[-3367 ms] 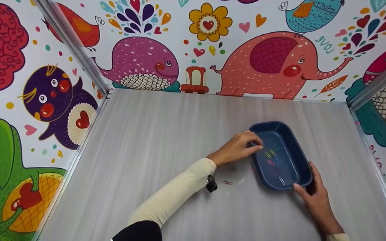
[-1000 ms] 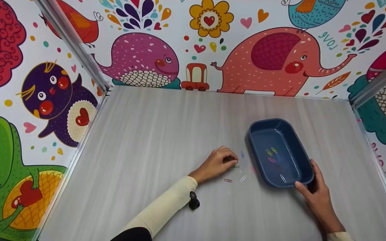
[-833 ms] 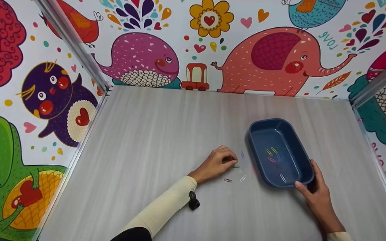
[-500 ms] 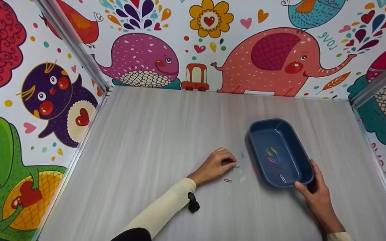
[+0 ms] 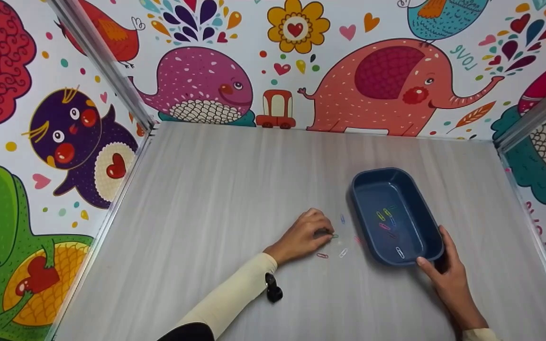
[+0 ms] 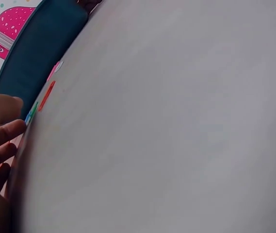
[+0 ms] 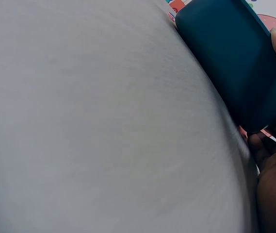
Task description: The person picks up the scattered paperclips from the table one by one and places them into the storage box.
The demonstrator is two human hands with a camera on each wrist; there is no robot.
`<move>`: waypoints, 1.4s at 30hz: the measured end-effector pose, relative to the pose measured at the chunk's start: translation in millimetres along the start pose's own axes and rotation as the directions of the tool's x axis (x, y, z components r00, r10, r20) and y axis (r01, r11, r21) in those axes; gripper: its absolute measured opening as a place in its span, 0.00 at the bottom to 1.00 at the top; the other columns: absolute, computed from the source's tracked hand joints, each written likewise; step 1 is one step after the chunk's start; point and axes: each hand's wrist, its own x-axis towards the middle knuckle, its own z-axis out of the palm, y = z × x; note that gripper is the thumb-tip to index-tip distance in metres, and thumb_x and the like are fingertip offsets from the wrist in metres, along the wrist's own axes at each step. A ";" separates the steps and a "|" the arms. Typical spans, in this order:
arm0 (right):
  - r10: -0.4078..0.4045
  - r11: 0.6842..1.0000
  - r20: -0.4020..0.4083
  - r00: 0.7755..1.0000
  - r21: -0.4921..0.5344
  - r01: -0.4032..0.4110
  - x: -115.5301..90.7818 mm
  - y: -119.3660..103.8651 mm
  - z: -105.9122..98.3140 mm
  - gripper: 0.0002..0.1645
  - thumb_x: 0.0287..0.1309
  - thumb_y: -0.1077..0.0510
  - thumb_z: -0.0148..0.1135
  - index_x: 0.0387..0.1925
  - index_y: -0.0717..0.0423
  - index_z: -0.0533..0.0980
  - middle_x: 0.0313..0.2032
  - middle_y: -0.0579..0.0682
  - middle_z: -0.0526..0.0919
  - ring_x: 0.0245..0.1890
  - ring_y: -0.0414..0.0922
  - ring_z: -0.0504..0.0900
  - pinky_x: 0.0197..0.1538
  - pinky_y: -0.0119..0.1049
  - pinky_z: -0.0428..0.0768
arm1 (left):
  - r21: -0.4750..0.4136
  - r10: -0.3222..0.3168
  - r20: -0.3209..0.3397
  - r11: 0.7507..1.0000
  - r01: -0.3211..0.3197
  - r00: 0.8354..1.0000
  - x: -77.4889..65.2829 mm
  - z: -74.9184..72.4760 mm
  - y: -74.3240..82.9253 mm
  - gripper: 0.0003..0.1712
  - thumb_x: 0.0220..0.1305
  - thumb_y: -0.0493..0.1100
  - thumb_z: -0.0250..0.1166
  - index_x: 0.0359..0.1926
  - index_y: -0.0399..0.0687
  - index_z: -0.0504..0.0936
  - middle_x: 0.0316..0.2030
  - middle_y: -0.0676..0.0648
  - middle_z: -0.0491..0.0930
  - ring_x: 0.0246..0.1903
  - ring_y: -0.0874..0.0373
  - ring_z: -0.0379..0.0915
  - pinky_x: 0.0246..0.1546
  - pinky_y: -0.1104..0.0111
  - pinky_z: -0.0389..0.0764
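In the head view my left hand (image 5: 301, 235) is low over the table, thumb and forefinger curled in a pinch at a small green paper clip (image 5: 335, 236). The left wrist view puts that green clip (image 6: 34, 110) right at these fingertips, with a red paper clip (image 6: 46, 96) nearby. My right hand (image 5: 449, 274) grips the near right corner of a dark blue plastic tub (image 5: 359, 203), its thumb over the rim and its fingers along the outer side. Inside the tub lie several coloured paper clips, among them a white one (image 5: 399, 252).
On the table (image 5: 235, 189), between my left hand and the tub, lie loose clips: a blue one (image 5: 342, 219), a pink one (image 5: 358, 239), a white one (image 5: 343, 253) and a red one (image 5: 322, 255). Walls (image 5: 235, 28) with cartoon animals enclose the back and sides.
My left hand has come from above the tub's left rim down to the green clip on the table. Over the last second its fingers shift only slightly there. My right hand stays at the tub.
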 end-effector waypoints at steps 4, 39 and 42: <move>-0.002 1.000 -0.008 1.000 -0.013 0.002 -0.2 0.8 0.3 0.59 0.74 0.65 0.70 0.91 0.47 0.44 0.88 0.61 0.48 0.80 0.34 0.54 0.70 0.14 0.55 | 0.048 0.018 0.024 0.999 -0.019 1.000 -1.0 -0.7 -1.4 0.05 0.71 0.40 0.77 0.45 0.45 0.92 0.48 0.49 0.87 0.56 0.52 0.78 0.64 0.58 0.77; -0.010 1.000 0.000 1.000 -0.004 0.010 0.7 0.1 -1.0 0.59 0.73 0.66 0.70 0.91 0.47 0.45 0.87 0.61 0.48 0.79 0.31 0.54 0.71 0.15 0.56 | 0.059 0.083 0.024 0.995 -0.084 0.996 3.2 -0.6 -5.6 0.04 0.72 0.39 0.76 0.42 0.42 0.93 0.52 0.43 0.86 0.56 0.48 0.77 0.65 0.60 0.77; -0.008 1.000 -0.001 1.000 -0.005 0.008 0.0 1.1 -0.5 0.59 0.73 0.66 0.70 0.91 0.47 0.45 0.88 0.61 0.48 0.80 0.32 0.54 0.71 0.15 0.56 | 0.056 0.068 0.034 0.996 -0.070 0.997 2.3 -0.6 -5.2 0.04 0.72 0.39 0.75 0.42 0.42 0.93 0.52 0.44 0.85 0.57 0.49 0.76 0.65 0.60 0.76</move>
